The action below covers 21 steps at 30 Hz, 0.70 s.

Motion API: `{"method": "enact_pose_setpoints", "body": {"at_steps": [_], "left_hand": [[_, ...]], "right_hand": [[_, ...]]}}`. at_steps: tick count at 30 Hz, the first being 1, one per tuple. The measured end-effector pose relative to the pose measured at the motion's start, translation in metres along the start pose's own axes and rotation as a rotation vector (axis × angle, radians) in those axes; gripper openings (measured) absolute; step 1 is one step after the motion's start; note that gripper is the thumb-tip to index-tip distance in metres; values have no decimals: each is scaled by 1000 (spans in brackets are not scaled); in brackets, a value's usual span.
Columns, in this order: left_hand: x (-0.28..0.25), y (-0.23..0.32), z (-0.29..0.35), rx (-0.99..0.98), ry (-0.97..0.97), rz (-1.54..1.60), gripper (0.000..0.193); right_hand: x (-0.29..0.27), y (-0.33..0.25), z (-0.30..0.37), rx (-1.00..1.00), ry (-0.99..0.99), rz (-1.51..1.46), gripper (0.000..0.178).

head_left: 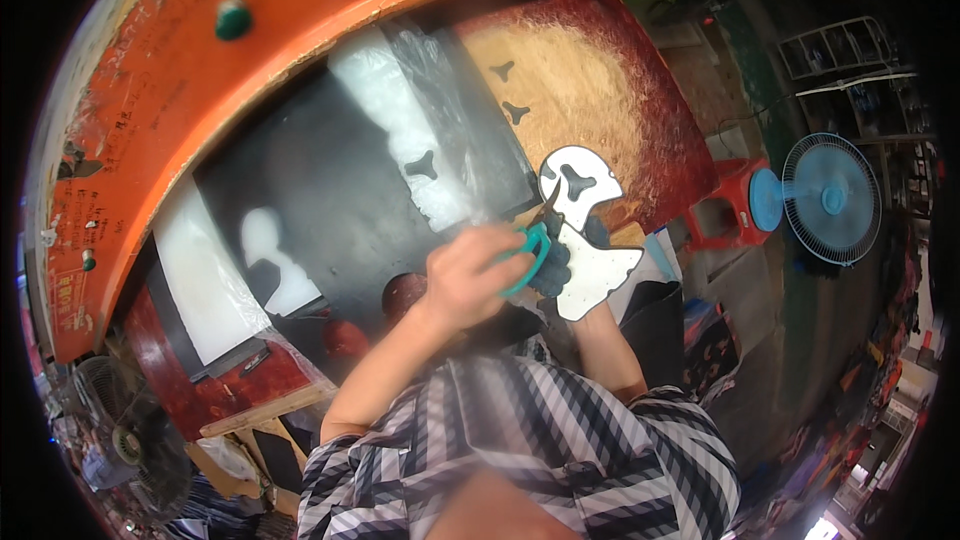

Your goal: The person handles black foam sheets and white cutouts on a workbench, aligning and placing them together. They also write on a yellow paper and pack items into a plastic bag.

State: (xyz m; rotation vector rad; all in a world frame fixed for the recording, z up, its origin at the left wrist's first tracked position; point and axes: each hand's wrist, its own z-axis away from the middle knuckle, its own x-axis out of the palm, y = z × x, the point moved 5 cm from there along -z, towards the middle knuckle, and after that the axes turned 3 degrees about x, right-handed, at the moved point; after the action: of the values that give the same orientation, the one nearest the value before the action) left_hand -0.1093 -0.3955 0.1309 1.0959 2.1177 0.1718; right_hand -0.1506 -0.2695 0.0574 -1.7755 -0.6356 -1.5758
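Observation:
My left hand [475,275] is bare and closed around the green handles of a pair of scissors [538,250], whose dark blades point up to the white piece. My right hand [553,265] wears a dark glove and grips a white, dark-edged sheet piece [595,275] with a rounded top, a narrow waist and a flared lower end. A dark three-lobed shape [577,181] shows in its rounded part. The blades lie over the piece's edge near the waist; whether they are cutting cannot be made out.
Dark three-lobed scraps [516,112] lie on the worn red-and-tan board [560,70]. Left of it are black sheets [310,160] and white strips [200,270]. An orange machine frame [230,70] arches over the far side. A blue fan [832,195] and red stool [715,208] stand right.

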Motion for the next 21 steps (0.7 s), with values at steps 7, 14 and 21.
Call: {"method": "enact_pose_setpoints", "body": {"at_steps": [7, 14, 21], "left_hand": [[16, 0, 12, -20, -16, -66, 26], [-29, -43, 20, 1, 223, -494, 35], [-9, -50, -2, -14, 77, -190, 27]], "right_hand": [[-28, 2, 9, -57, 298, 35, 31], [-39, -6, 6, -33, -40, -388, 40], [-66, -2, 2, -24, 35, -292, 43]]}}
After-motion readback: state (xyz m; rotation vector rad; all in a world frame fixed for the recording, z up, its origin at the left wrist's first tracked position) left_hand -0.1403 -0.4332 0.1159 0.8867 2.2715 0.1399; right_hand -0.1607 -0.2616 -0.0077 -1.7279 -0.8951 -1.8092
